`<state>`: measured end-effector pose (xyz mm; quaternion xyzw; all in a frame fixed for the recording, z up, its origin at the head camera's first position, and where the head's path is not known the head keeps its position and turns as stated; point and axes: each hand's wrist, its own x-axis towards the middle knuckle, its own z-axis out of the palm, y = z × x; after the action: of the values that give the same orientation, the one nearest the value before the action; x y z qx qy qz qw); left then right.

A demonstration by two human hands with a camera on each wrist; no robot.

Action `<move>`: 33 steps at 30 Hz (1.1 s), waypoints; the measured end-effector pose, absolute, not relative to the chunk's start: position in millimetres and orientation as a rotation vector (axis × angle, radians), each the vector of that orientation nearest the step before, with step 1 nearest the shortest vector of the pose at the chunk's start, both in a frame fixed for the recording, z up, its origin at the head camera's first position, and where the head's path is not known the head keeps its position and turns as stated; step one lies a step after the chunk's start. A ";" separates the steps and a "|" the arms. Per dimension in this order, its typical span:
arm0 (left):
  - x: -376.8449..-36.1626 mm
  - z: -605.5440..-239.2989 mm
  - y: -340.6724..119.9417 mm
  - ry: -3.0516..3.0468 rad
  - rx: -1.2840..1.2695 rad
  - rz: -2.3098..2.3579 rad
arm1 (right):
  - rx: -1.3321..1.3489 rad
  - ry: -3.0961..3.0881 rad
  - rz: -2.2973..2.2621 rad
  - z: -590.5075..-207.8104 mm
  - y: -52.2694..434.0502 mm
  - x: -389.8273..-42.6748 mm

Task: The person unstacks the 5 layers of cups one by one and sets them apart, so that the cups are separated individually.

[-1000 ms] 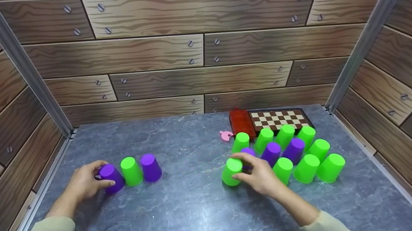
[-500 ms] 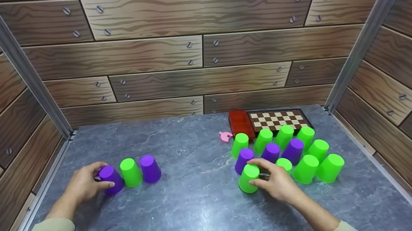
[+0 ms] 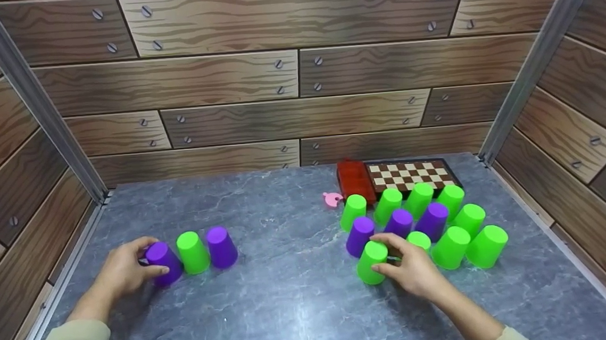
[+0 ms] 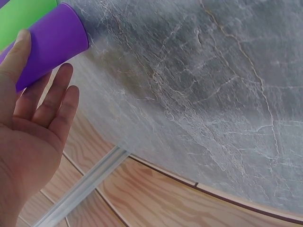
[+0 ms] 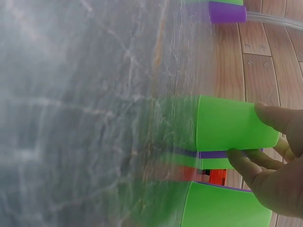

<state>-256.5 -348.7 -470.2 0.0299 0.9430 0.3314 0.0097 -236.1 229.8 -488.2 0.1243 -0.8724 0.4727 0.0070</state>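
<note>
At the left of the head view, my left hand [image 3: 126, 270] grips an upside-down purple cup [image 3: 164, 264] between thumb and fingers. Beside it in a row stand a green cup [image 3: 192, 252] and another purple cup [image 3: 222, 247], both upside down. On the right, my right hand [image 3: 414, 269] holds an upside-down green cup [image 3: 371, 264] at the front left of a larger group. Just behind that cup stands a purple cup [image 3: 360, 238]. The right wrist view shows thumb and fingers pinching the green cup [image 5: 234, 123] near its narrow end.
Several more upside-down green cups [image 3: 487, 246] and purple cups [image 3: 432, 223] stand close together at the right. Behind them lie a chessboard [image 3: 410, 176], a red box [image 3: 355, 181] and a small pink piece [image 3: 332, 200]. Wood-patterned walls border the grey tabletop [image 3: 270, 311].
My right hand has moved right and nearer with the green cup, uncovering the purple cup behind it. My left hand and its purple cup have stayed in place.
</note>
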 end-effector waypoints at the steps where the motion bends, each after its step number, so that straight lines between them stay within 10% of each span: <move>1: -256.6 -470.4 -348.6 2.945 0.096 1.032 | 0.385 -2.728 1.479 -488.4 229.8 -236.0; 21: -256.6 -470.7 -350.0 2.939 0.101 1.014 | 0.448 -2.668 1.421 -453.0 220.7 -235.1; 33: -257.9 -470.6 -348.3 2.943 0.091 1.036 | 0.808 -2.482 1.488 -410.1 110.3 -266.4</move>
<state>-257.9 -348.3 -470.6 0.0291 0.9428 0.3318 0.0103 -266.4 110.3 -410.1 0.2683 -0.8242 0.4940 0.0688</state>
